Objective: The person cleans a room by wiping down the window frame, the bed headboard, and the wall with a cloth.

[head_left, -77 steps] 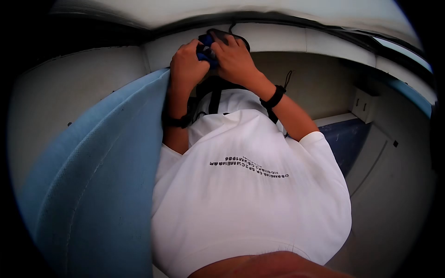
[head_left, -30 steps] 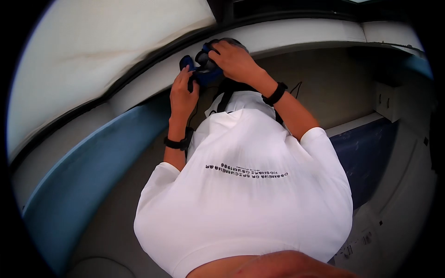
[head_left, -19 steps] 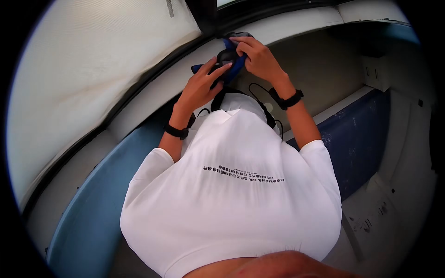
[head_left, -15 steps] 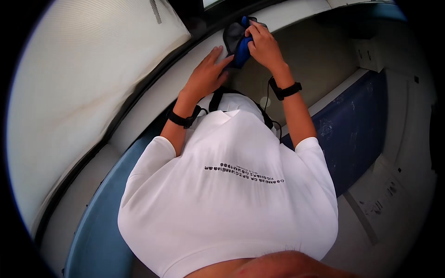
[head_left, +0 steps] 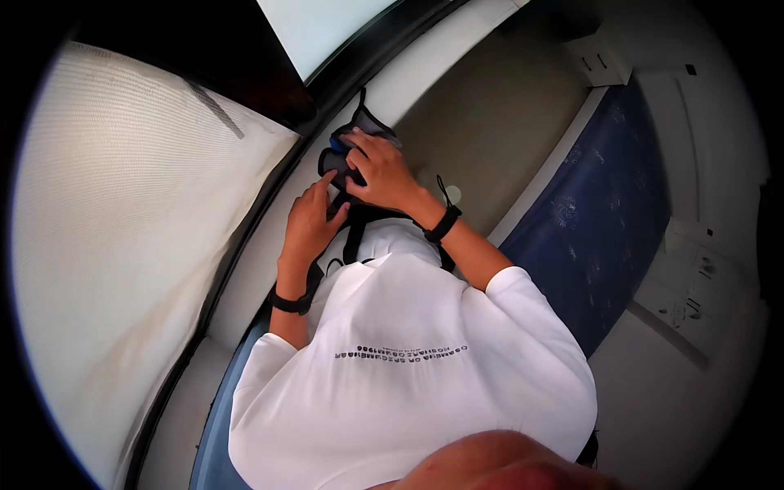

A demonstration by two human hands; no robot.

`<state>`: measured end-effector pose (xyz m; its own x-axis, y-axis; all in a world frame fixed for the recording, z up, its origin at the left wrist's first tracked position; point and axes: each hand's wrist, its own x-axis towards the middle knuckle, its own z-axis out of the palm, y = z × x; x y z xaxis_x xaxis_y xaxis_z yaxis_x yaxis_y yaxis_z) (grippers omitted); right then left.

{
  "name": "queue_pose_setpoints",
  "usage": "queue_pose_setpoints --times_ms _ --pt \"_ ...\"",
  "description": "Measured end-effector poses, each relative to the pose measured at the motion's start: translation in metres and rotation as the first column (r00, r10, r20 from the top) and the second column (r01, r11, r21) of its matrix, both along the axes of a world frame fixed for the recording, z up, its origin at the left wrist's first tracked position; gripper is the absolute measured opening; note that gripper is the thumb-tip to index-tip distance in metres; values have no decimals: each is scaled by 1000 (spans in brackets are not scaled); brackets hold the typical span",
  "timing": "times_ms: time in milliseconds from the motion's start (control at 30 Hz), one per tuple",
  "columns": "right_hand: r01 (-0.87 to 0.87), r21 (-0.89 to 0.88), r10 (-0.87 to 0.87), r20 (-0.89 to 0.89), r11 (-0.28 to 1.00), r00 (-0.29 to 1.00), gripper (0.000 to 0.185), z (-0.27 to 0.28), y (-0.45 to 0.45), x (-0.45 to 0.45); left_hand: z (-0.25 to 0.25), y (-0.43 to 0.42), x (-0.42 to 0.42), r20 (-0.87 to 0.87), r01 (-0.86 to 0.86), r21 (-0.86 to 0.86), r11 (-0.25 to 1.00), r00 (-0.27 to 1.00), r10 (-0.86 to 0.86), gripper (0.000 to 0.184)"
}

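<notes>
A soft grey and blue cloth piece with black edging (head_left: pixel 375 125) lies bunched on the pale ledge; its exact kind cannot be made out. My right hand (head_left: pixel 382 173) has its fingers bent over the cloth and grips it, hiding part of the fold. Just below and to the left, my left hand (head_left: pixel 310 219) has its fingers stretched and its thumb apart, the fingertips at the lower edge of the cloth. Each wrist wears a black band, the left band (head_left: pixel 290 304) and the right band (head_left: pixel 443 224).
A pale ledge (head_left: pixel 437 61) runs under a dark window frame. To the left hangs a white mesh blind (head_left: pixel 155 196). A blue seat edge (head_left: pixel 214 420) is beside me. Right of the brownish floor (head_left: pixel 482 122) stands a navy patterned bunk (head_left: pixel 592 237).
The view has turned, and both hands and the cloth now appear lower and further left. My right hand has shifted its hold, and the cloth has been folded differently, showing more grey.
</notes>
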<state>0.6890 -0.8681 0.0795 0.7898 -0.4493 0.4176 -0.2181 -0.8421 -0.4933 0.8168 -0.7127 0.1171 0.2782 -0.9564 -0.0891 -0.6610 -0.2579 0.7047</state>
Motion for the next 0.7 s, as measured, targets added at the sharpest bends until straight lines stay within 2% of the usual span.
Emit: queue_pose_setpoints --times_ms 67,100,133,200,267,333,367,433,467,533,600,633,700 --pt "41 -16 -41 46 999 998 18 -15 -9 5 -20 -1 -7 111 110 -18 994 988 -107 63" --pt "28 -19 -27 37 999 999 15 -12 -13 5 -14 -5 -11 39 96 52 994 994 -98 60" --pt "27 -19 -26 35 999 999 15 -16 -18 4 -14 -10 -11 38 96 52 994 994 -98 60" --pt "-24 -62 29 79 998 996 13 -21 -28 7 -16 -13 -14 113 86 39 996 990 -89 64" --pt "-62 -22 64 81 998 995 11 -25 -34 11 -23 -17 -16 119 64 76 995 990 -73 57" --pt "117 -79 -107 115 990 988 11 -23 -78 5 -18 -56 -28 294 2 44 999 956 -15 49" --pt "116 -79 -107 113 990 988 11 -31 -84 -2 -17 -56 -31 286 -30 100 995 958 0 40" --pt "257 19 -257 161 966 953 12 -33 -124 -11 -13 -89 -48 322 -31 109 994 947 -6 38" --pt "259 21 -259 165 966 952 12 -35 -132 -18 -14 -99 -59 325 2 136 991 945 -47 37" --pt "276 14 -275 136 961 952 14 -28 -162 -21 -20 -133 -75 208 106 152 983 969 -136 34" --pt "270 1 -267 163 963 950 15 -35 -166 -23 -44 -140 -83 127 122 206 971 980 -150 35" --pt "255 37 -258 133 966 957 15 -26 -192 -29 -38 -172 -92 145 133 216 967 975 -166 35" --pt "234 65 -239 97 970 966 15 -26 -214 -31 -51 -201 -103 14 132 367 921 989 -147 44"
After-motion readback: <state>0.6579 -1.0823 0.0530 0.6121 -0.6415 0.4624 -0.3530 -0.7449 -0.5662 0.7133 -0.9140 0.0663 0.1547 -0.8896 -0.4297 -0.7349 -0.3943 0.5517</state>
